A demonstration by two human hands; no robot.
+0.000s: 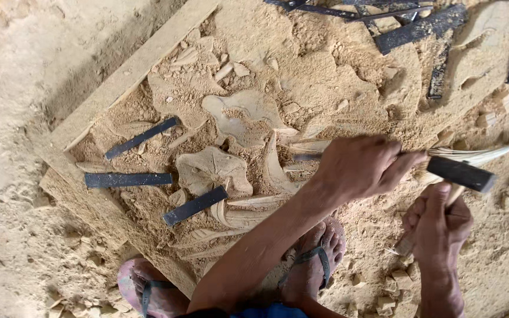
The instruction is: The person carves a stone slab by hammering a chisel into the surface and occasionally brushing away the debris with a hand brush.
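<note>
Your left hand (357,165) grips a chisel (307,156) lying level, tip leftward on the carved panel (243,112); your right hand (437,224), nearer you, clasps the hammer (459,174)

Three dark chisels (139,138) lie on the carved panel (237,112) amid wood chips (396,282).

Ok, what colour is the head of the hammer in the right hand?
Black, on a pale wooden handle; the hammer head shows best in the head view.
</note>
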